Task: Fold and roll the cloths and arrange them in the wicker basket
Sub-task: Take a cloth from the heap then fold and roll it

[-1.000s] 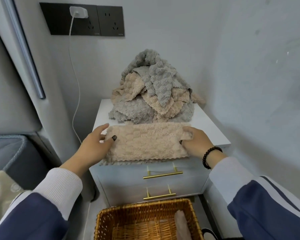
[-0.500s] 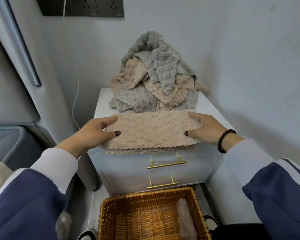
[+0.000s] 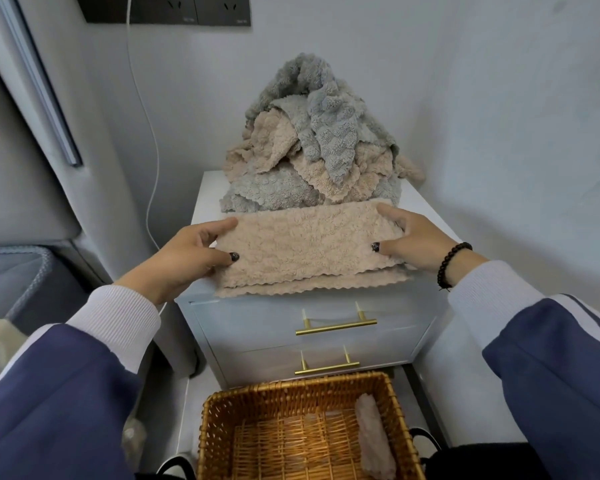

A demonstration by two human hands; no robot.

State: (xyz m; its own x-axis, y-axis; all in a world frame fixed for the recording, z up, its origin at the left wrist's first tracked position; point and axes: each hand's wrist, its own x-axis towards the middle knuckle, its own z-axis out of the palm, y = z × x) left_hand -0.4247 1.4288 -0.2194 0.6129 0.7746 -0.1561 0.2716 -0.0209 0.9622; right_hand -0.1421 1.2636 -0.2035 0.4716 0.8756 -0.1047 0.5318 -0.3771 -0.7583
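Note:
A beige fleecy cloth (image 3: 305, 249), folded into a long strip, lies on the front of the white cabinet top (image 3: 205, 195). My left hand (image 3: 184, 252) pinches its left end, thumb on top. My right hand (image 3: 409, 242) pinches its right end the same way. Behind the strip stands a heap of grey and beige cloths (image 3: 312, 147). On the floor below is the wicker basket (image 3: 291, 393), with one rolled pale cloth (image 3: 373, 441) lying along its right side.
The white cabinet has two drawers with brass handles (image 3: 335, 327). A wall rises close on the right and behind. A white cable (image 3: 142, 109) hangs from a dark socket plate. A grey padded seat edge (image 3: 18, 271) is at the left.
The strip's upper layer has been drawn back toward the heap, so a lower scalloped layer shows at the front. Both hands stayed at the cloth's ends. The camera tipped down a little.

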